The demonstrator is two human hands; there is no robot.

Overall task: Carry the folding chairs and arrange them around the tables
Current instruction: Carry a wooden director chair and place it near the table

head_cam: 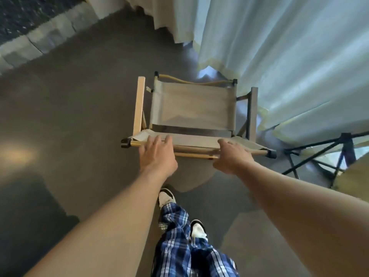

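Chair [191, 108] stood unfolded on the floor [79, 116] by the curtain [289, 56]. Left hand [157, 154] and right hand [232, 158] lay on its backrest bar, fingers relaxed, neither grip closed.

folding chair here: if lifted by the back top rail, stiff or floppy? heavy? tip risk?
The folding chair probably lifts light: thin wooden frame, fabric seat and back. The fabric panels would sag or flex, and the hinged frame may start to fold. Both hands sit apart on the back's top edge, so tipping sideways seems unlikely.
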